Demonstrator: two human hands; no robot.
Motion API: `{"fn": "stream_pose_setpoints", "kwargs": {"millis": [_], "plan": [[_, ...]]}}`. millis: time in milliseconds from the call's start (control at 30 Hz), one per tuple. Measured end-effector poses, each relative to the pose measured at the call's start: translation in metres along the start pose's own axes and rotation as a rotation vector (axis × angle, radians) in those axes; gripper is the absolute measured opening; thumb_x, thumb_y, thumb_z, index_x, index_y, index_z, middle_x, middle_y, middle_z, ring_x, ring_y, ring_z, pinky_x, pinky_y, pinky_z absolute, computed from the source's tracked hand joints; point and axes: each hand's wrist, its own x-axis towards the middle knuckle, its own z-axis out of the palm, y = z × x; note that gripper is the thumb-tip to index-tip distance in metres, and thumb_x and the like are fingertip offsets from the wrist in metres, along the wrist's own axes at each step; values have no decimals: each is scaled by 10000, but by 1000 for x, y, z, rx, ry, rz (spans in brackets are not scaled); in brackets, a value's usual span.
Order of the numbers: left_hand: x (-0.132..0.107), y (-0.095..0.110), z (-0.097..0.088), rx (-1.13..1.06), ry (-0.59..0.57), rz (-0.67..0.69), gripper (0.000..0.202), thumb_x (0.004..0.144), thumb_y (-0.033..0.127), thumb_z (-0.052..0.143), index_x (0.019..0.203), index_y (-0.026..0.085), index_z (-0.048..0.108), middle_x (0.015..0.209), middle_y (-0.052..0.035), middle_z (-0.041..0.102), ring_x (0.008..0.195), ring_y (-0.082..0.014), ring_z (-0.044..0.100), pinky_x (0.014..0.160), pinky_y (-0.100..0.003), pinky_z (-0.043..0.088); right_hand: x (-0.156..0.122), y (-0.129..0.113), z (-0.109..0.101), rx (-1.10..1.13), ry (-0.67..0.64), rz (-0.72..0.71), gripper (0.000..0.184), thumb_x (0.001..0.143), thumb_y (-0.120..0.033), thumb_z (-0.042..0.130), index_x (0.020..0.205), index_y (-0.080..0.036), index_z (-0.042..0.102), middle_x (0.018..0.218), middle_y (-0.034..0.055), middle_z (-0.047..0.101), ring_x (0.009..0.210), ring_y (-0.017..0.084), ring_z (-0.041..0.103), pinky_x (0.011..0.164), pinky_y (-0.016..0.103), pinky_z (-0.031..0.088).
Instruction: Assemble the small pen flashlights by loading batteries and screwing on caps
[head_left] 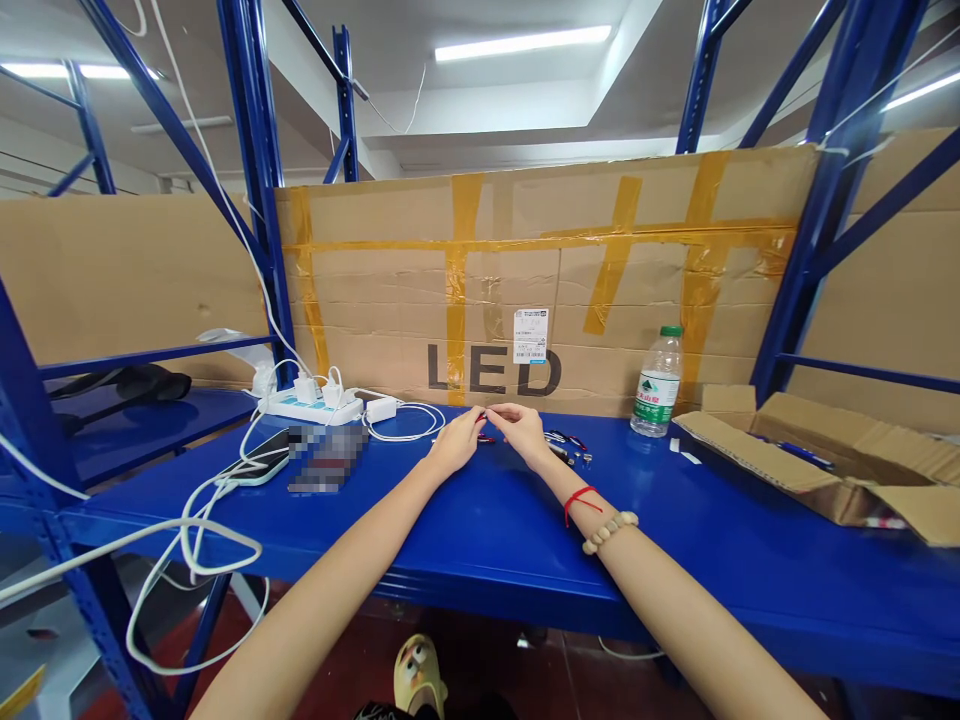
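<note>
My left hand (454, 441) and my right hand (523, 432) meet above the middle of the blue shelf top (480, 520). Both are closed in a pinch, fingertips nearly touching around a tiny dark and reddish piece (481, 416). What that piece is, and which fingers bear it, is too small to make out. Below the fingertips lies a small red part (486, 439). Beside my right wrist are several small dark, red and silvery parts (576, 446), partly hidden by that arm.
An open cardboard box (795, 480) with a blue pen-like item inside stands at right. Near it are a green-capped bottle (657, 385) and white scraps (684, 453). At left are a power strip (311, 408), a phone (259, 462) and looping white cables (191, 525). A cardboard wall (375, 300) closes the back.
</note>
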Motion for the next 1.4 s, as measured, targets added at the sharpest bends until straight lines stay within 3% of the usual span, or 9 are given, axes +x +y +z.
{"fn": "stream_pose_setpoints", "kwargs": {"millis": [300, 667, 933, 1167, 1400], "plan": [[2, -3, -2, 90, -72, -116, 291, 906, 313, 252, 1089, 272, 474, 1101, -14, 586, 996, -191, 549, 801, -307, 429, 0, -3, -10, 47, -201, 93, 298, 618, -312, 653, 847, -125, 684, 798, 73, 675, 614, 113, 563, 392, 158, 409], [-2, 1, -6, -59, -194, 15, 274, 901, 347, 248, 977, 250, 492, 955, -1, 614, 885, -163, 574, 733, -258, 430, 11, 3, -34, -91, -351, -52, 348, 541, -379, 705, 774, -120, 703, 606, 37, 650, 466, 84, 501, 388, 182, 360], [-3, -1, -11, -99, -153, 79, 221, 882, 336, 321, 951, 216, 493, 931, -25, 619, 858, -169, 580, 725, -252, 424, 11, 4, -36, -67, -361, 48, 346, 502, -369, 725, 726, -106, 693, 522, 1, 606, 434, 63, 464, 400, 183, 352], [-3, 1, -10, -95, -152, 99, 152, 875, 292, 339, 911, 212, 462, 847, -14, 614, 772, -160, 583, 669, -242, 420, 11, 9, -36, -92, -399, 7, 355, 542, -414, 702, 718, -106, 678, 536, 5, 605, 428, 59, 459, 405, 183, 363], [-4, 7, -10, -121, -57, 78, 130, 871, 295, 345, 861, 218, 449, 804, -3, 605, 756, -159, 579, 651, -236, 415, 5, -7, -31, -70, -361, 49, 343, 550, -446, 692, 652, -121, 650, 489, -10, 564, 434, 61, 458, 376, 166, 343]]}}
